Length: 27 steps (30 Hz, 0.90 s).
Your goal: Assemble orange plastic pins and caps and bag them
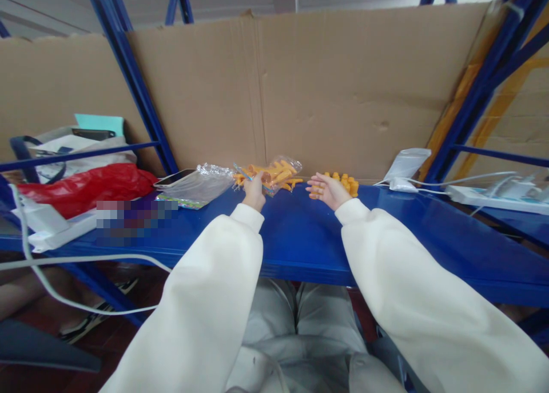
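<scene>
My left hand [254,193] is closed on the edge of a clear plastic bag [290,165] with orange plastic pieces showing in and around it. Loose orange pieces [295,182] lie on the blue shelf beside and behind that hand. To the right, my right hand [329,190] has its fingers apart and slightly curled, palm turned toward the left. Just behind it stands a cluster of knobby orange plastic pieces [349,184], partly hidden by the hand. A little orange shows under the fingertips; whether they touch a piece is too small to tell.
Left of my hands lie flat clear bags [199,187] and a phone [175,178]. A red bag [92,187] and a white power strip [64,233] with cables are further left. Another power strip [497,197] sits at right. Cardboard [343,90] walls the back.
</scene>
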Each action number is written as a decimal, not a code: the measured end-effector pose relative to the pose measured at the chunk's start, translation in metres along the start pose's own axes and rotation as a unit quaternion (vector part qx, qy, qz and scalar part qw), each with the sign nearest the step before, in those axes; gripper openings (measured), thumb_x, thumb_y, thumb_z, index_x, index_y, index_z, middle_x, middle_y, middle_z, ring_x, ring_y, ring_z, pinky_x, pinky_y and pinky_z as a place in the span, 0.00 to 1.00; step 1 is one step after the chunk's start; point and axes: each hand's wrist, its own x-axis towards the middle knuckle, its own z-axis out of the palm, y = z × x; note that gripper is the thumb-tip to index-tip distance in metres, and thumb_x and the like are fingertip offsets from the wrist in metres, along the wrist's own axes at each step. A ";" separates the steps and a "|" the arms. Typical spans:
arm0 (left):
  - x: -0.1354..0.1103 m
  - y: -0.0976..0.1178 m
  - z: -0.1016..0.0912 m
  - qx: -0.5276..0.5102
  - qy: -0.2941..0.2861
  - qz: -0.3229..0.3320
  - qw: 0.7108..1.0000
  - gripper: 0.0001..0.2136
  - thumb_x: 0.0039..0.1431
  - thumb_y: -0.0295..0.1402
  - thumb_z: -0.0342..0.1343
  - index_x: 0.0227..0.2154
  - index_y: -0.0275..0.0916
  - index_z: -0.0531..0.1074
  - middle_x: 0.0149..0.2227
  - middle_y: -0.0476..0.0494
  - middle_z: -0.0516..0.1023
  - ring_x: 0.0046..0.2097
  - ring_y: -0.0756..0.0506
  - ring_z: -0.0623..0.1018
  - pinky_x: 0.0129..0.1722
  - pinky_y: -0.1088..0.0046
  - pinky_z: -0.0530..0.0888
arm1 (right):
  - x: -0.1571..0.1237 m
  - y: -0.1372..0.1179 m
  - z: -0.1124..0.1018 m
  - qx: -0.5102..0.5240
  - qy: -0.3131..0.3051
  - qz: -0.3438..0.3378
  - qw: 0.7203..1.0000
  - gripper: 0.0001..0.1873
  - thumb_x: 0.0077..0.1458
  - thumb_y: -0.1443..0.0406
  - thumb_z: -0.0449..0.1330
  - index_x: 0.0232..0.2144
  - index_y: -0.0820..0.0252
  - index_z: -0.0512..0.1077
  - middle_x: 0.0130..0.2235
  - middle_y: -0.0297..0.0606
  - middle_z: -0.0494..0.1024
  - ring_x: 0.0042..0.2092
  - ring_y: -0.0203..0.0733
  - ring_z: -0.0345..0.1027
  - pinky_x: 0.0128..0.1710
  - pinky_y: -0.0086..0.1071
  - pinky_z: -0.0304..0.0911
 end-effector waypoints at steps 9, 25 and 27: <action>-0.034 -0.009 0.021 -0.003 -0.022 -0.037 0.999 0.12 0.59 0.16 0.55 0.37 0.42 0.68 0.32 0.52 0.78 0.35 0.49 0.81 0.41 0.69 0.81 | -0.009 0.018 0.023 -0.064 -0.080 0.069 0.992 0.10 0.65 0.63 0.61 0.32 0.60 0.75 0.32 0.41 0.83 0.32 0.37 0.76 0.32 0.27 0.72; -0.015 -0.006 0.003 0.032 -0.089 -0.085 0.992 0.19 0.61 0.48 0.59 0.45 0.37 0.76 0.35 0.35 0.82 0.42 0.36 0.84 0.43 0.61 0.80 | 0.011 0.009 0.054 -0.041 0.022 0.034 0.998 0.14 0.64 0.71 0.59 0.25 0.61 0.72 0.22 0.34 0.77 0.26 0.33 0.71 0.28 0.25 0.65; -0.007 -0.001 -0.005 0.060 -0.064 -0.099 0.991 0.26 0.60 0.55 0.57 0.48 0.37 0.76 0.36 0.31 0.83 0.44 0.32 0.84 0.43 0.56 0.80 | 0.015 0.007 0.055 -0.039 0.027 0.027 0.999 0.15 0.63 0.72 0.58 0.23 0.61 0.72 0.21 0.34 0.76 0.25 0.32 0.71 0.28 0.24 0.66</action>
